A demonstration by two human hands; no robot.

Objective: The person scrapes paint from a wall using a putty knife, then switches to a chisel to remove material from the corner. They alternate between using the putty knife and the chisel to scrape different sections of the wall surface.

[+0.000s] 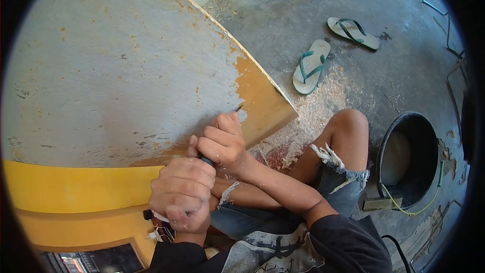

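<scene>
My left hand (183, 192) is closed in a fist around the lower end of a dark-handled tool (206, 160). Just above it, my right hand (221, 139) wraps the same tool nearer its tip. Most of the tool is hidden by my fingers; its narrow tip shows past my right hand, against a large board (126, 60). Worn grey coating covers most of the board. A bare brown patch (257, 93) with a ragged edge lies beside the tip, near the board's corner.
Pale shavings (323, 106) litter the concrete floor by my bent knee. Two flip-flops (310, 68) lie beyond the board's corner. At the right stands a black bucket (429, 141), with a small block (382, 203) and a yellow-green cord beside it. A yellow surface (76, 187) borders the board's lower edge.
</scene>
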